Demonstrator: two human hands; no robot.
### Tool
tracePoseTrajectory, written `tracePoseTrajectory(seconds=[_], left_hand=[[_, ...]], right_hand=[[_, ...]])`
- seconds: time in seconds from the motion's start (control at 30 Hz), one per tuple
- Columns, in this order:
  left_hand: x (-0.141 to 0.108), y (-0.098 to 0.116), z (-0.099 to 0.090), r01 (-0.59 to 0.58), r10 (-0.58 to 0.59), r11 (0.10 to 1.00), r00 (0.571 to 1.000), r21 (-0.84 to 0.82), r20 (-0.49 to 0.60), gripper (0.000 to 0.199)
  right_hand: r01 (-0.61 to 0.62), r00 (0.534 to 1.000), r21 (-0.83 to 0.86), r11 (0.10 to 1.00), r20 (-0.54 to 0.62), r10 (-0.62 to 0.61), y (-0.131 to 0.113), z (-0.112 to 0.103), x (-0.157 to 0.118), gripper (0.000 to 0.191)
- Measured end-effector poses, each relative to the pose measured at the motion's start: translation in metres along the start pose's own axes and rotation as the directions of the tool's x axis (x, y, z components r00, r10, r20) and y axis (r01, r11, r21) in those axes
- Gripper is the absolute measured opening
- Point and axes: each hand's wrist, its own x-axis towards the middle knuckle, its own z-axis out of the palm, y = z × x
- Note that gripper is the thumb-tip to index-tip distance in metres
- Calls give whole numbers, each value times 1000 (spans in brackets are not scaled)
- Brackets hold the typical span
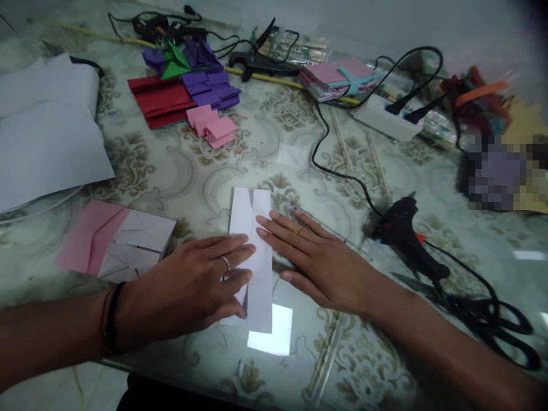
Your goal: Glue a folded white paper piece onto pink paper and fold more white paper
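A white sheet of paper lies upright to me on the patterned table, its two long sides folded in toward a middle seam. My left hand, with a ring and dark wristband, rests across the paper's left half, fingers stretched over it. From the right, my right hand lies flat, its fingertips on the upper right panel. Neither hand grips anything. Just left of my left hand is a folded pink and white paper, partly covered by that hand.
A glue gun and black-handled scissors lie at right. Farther back are a power strip, folded pink papers, a red sheet and purple papers. White sheets are stacked at left. The glue gun's cord crosses the table.
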Motion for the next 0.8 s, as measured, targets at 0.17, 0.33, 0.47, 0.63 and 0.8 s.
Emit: tracePoseTrajectory(seconds=[0.17,0.33,0.47,0.63,0.8], left_hand=[[0,2,-3,18,-19,1000,1000,11,12,29],[0,0,-2,7,-7,1000,1000,-8,-11,30],[0,-2,0,-14,14,999,1000,-41,-8,28],[6,-5,0,-18,18,999,1000,-44,-3,35],[9,-3,-7,8,-1,995,998,-103,63,41]], right_hand=[[5,1000,-12,1000,6,-5,5,-2,7,69],[20,1000,-21,1000,18,-20,9,-4,11,66],[20,999,-19,1000,32,-19,10,-4,12,67],[10,1000,-30,999,20,-9,11,-3,15,65],[5,1000,-25,1000,-15,-5,17,-2,23,64]])
